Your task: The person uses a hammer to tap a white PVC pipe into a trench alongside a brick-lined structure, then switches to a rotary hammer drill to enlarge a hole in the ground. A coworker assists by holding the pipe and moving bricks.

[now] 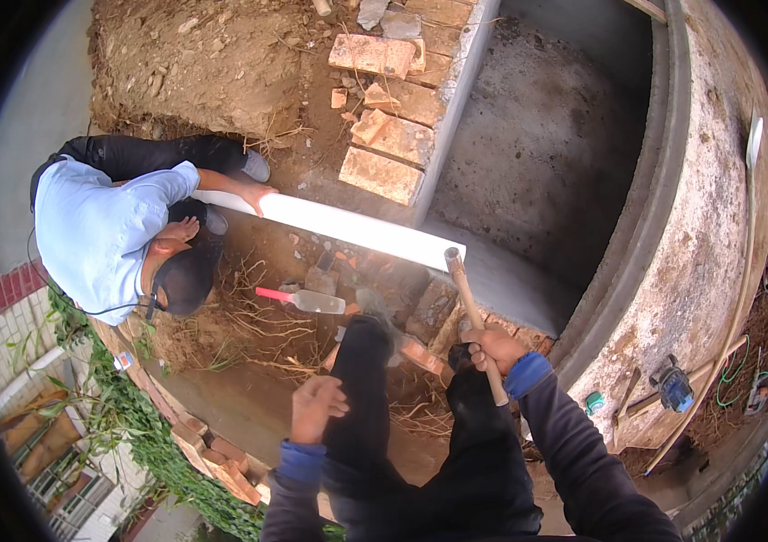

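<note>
A wooden-handled hammer (472, 307) is in my right hand (492, 348), its small round metal end up beside the end of a long white pipe (348, 226). That pipe lies slantwise across the trench, reaching the brick-edged pit. My left hand (316, 406) hovers beside my left knee, its fingers loosely bent and nothing visible in them. Opposite me on the left, a co-worker in a light blue shirt (99, 226) crouches with one hand (253, 194) on the pipe's far part. A bottle with a pink neck (307, 301) lies on the soil between us.
Loose bricks (375, 56) line the pit wall. A deep concrete pit (529, 117) opens at the upper right. Roots (262, 334) stick out of the dug soil. A blue power tool (673, 388) and a green tape roll (594, 403) lie at right.
</note>
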A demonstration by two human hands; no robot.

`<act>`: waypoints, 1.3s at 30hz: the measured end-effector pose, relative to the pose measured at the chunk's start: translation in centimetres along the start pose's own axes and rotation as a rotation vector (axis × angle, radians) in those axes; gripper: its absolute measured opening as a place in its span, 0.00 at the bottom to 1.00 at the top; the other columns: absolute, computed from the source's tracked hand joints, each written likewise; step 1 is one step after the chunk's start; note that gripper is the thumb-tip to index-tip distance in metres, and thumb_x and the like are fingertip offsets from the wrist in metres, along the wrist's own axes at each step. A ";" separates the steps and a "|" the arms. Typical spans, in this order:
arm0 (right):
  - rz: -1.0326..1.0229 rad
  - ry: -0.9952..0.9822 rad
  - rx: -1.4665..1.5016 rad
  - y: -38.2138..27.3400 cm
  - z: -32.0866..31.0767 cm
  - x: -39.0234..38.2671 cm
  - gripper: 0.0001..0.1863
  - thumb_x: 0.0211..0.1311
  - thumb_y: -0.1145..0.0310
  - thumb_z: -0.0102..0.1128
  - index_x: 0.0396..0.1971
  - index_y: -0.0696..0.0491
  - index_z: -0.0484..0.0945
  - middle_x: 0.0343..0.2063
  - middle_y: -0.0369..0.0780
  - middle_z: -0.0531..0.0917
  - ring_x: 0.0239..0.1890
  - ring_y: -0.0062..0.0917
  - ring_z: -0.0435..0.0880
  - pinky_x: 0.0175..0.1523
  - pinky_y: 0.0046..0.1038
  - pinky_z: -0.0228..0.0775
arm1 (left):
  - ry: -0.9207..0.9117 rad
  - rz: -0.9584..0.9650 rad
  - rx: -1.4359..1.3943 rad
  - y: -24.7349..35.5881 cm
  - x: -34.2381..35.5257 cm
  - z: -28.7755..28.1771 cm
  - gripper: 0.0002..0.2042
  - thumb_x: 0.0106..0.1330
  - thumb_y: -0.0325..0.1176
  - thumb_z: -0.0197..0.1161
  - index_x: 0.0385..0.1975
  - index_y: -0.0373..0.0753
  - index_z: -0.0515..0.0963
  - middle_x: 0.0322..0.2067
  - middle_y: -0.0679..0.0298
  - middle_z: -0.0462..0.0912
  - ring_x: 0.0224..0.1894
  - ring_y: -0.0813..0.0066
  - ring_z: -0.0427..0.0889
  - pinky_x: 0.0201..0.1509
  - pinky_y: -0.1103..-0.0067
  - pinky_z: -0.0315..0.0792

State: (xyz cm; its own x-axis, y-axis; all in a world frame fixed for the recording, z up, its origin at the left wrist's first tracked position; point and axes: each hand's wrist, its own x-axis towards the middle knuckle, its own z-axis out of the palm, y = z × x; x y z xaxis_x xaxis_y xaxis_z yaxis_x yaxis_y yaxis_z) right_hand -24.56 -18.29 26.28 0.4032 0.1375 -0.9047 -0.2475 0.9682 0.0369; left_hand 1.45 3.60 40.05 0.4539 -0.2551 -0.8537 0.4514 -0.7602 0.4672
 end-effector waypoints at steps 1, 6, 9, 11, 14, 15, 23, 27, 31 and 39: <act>-0.012 0.113 -0.178 0.1 -1.6 0.8 0.07 0.58 0.72 0.59 0.28 0.55 0.70 0.15 0.35 0.71 0.13 0.18 0.69 0.13 0.23 0.60 | 0.130 -0.009 0.013 -0.6 0.8 -2.5 0.10 0.69 0.34 0.56 0.37 0.33 0.77 0.24 0.64 0.80 0.20 0.77 0.81 0.23 0.84 0.77; -0.298 0.541 -1.108 2.6 -9.1 4.5 0.09 0.54 0.72 0.57 0.29 0.63 0.73 0.15 0.44 0.77 0.14 0.33 0.79 0.16 0.35 0.69 | 0.443 -0.323 0.270 -9.1 6.1 -13.3 0.11 0.60 0.39 0.62 0.32 0.36 0.81 0.26 0.60 0.82 0.24 0.67 0.82 0.30 0.76 0.78; -0.082 0.603 -0.877 4.8 -12.8 4.5 0.11 0.54 0.71 0.58 0.32 0.64 0.73 0.18 0.48 0.78 0.14 0.34 0.80 0.18 0.36 0.71 | 0.291 -0.285 0.829 -13.9 13.7 -16.1 0.10 0.56 0.41 0.61 0.27 0.42 0.83 0.32 0.57 0.84 0.34 0.57 0.84 0.39 0.67 0.78; -0.107 0.714 -0.959 7.0 -14.0 4.1 0.11 0.52 0.72 0.59 0.33 0.62 0.73 0.18 0.46 0.78 0.13 0.33 0.79 0.17 0.36 0.70 | 0.174 -0.202 1.166 -15.5 19.9 -16.7 0.11 0.55 0.41 0.60 0.31 0.43 0.83 0.37 0.56 0.85 0.39 0.53 0.84 0.44 0.63 0.78; -0.087 0.681 -0.670 10.6 -14.2 3.9 0.10 0.49 0.74 0.56 0.33 0.59 0.71 0.14 0.41 0.73 0.09 0.28 0.72 0.12 0.32 0.64 | 0.150 -0.272 1.250 -16.4 29.2 -16.9 0.28 0.56 0.35 0.58 0.60 0.36 0.69 0.47 0.42 0.80 0.53 0.43 0.76 0.60 0.63 0.69; -0.073 0.716 -0.569 11.8 -13.8 4.3 0.09 0.48 0.75 0.56 0.32 0.58 0.71 0.13 0.38 0.71 0.07 0.26 0.68 0.09 0.30 0.60 | 0.153 -0.256 1.262 -16.8 32.2 -17.1 0.30 0.56 0.34 0.58 0.62 0.36 0.65 0.53 0.45 0.76 0.56 0.45 0.74 0.61 0.63 0.68; 0.209 0.794 -0.926 16.6 -12.1 13.5 0.17 0.53 0.56 0.63 0.30 0.57 0.77 0.23 0.43 0.79 0.28 0.33 0.77 0.34 0.39 0.68 | 0.176 0.179 1.868 -23.5 52.5 -23.6 0.30 0.61 0.32 0.58 0.66 0.41 0.61 0.66 0.56 0.60 0.69 0.52 0.58 0.67 0.55 0.57; 0.268 0.784 -0.922 17.3 -11.7 17.6 0.19 0.54 0.53 0.60 0.34 0.55 0.78 0.28 0.44 0.80 0.32 0.36 0.79 0.38 0.40 0.70 | 0.220 0.323 2.051 -26.4 55.4 -25.9 0.23 0.65 0.31 0.53 0.61 0.40 0.66 0.59 0.54 0.69 0.64 0.52 0.67 0.68 0.53 0.55; 0.269 0.785 -0.910 17.0 -10.7 16.8 0.21 0.56 0.50 0.57 0.39 0.53 0.80 0.34 0.44 0.82 0.37 0.39 0.81 0.42 0.42 0.72 | -0.157 0.192 2.066 -24.8 55.2 -27.9 0.10 0.64 0.31 0.53 0.44 0.42 0.71 0.41 0.58 0.75 0.43 0.56 0.81 0.53 0.59 0.71; -0.266 0.950 -0.802 19.4 -6.1 3.8 0.18 0.51 0.60 0.64 0.33 0.61 0.78 0.23 0.50 0.82 0.27 0.31 0.83 0.32 0.38 0.73 | -0.518 -0.004 1.815 -16.7 38.0 -26.9 0.10 0.61 0.31 0.58 0.39 0.41 0.67 0.24 0.46 0.81 0.28 0.44 0.82 0.34 0.55 0.75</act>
State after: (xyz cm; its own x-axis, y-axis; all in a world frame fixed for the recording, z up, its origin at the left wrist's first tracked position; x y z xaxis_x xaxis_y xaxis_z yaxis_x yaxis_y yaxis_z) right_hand -33.18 -0.24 20.98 -0.1834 -0.5664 -0.8035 -0.8519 0.4994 -0.1575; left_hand 31.80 22.62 6.02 0.0537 -0.1199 -0.9913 -0.9547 -0.2973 -0.0157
